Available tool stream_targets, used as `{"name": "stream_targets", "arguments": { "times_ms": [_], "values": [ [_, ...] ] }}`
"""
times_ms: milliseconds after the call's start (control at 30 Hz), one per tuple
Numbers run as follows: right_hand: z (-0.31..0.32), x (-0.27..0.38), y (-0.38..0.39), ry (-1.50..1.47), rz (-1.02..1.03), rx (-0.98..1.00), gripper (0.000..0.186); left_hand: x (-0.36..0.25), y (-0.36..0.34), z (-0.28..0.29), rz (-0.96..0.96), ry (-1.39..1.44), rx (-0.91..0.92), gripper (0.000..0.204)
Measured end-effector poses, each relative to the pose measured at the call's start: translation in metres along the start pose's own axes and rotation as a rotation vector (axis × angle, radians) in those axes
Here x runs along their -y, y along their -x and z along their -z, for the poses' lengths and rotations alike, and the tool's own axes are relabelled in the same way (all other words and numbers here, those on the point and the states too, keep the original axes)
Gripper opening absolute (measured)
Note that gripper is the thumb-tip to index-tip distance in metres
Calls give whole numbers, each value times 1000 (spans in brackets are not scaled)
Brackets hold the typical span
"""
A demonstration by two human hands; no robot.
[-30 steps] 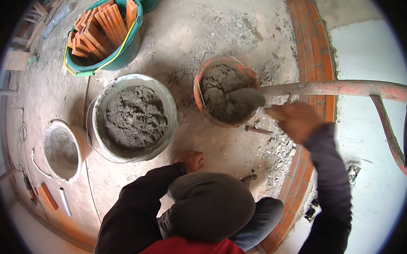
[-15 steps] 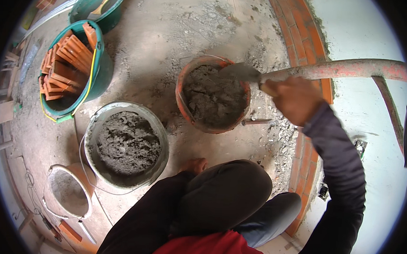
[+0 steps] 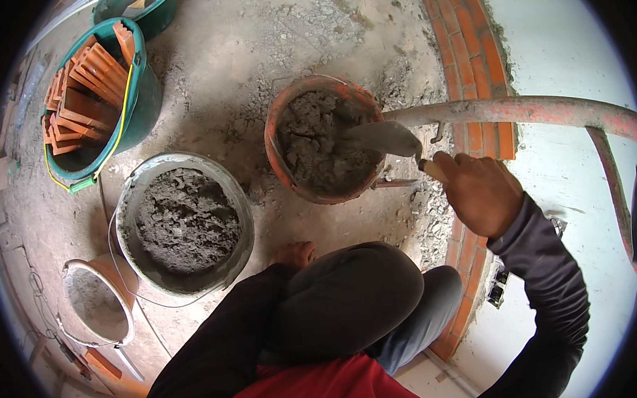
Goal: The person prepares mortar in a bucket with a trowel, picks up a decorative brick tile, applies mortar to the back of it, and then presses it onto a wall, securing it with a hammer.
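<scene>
My right hand (image 3: 483, 194) grips the wooden handle of a trowel (image 3: 380, 139), its blade dipped into the grey mortar (image 3: 303, 146) at the right of an orange bucket (image 3: 274, 152). My left hand (image 3: 295, 254) rests low beside my left knee with curled fingers; whatever it may hold is hidden. To its left stands a larger grey bucket (image 3: 242, 224) filled with crumbly grey mix (image 3: 184, 222).
A green bucket of orange tiles (image 3: 90, 100), a second green tub (image 3: 156, 14) with a brush and a small pale bucket (image 3: 97, 303) are at left. A rusty pipe frame (image 3: 546, 109) crosses the brick edging (image 3: 477, 64) at right, beside a white surface (image 3: 564, 186).
My right hand has swung up, then back right and down, the trowel blade moving within the orange bucket. The view has shifted, bringing more of the left-hand buckets in.
</scene>
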State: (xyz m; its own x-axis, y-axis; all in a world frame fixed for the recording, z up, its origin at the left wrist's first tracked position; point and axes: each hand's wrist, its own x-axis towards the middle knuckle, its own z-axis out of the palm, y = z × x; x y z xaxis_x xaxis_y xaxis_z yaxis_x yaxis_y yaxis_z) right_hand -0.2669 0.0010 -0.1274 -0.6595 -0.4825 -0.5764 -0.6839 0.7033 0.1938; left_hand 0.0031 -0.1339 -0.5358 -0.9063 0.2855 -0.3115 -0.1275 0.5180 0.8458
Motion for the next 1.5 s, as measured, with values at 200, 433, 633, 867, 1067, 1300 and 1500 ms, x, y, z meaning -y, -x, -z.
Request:
{"name": "stream_targets", "arguments": {
  "times_ms": [200,433,633,867,1067,1300,1500],
  "values": [
    [-39,-13,10,-256,-76,137,24,-4,-3,5,-1,101,-12,19],
    [-43,10,30,-578,-45,68,20,4,3,9,51,135,12,25],
    [-76,-22,18,-390,-108,-175,30,-8,3,17,73,135,10,24],
    [-157,-1,41,-632,-232,-180,32,-2,5,17,23,137,10,25],
    [-175,75,65,-919,-126,-358,37,28,2,-24,-42,77,27,27],
    [-177,67,39,-1705,-650,-236,34,50,-16,-54,-84,99,97,32],
    [-189,95,37,-1943,-707,-301,28,40,-30,-9,-10,186,74,34]
  ]
}}
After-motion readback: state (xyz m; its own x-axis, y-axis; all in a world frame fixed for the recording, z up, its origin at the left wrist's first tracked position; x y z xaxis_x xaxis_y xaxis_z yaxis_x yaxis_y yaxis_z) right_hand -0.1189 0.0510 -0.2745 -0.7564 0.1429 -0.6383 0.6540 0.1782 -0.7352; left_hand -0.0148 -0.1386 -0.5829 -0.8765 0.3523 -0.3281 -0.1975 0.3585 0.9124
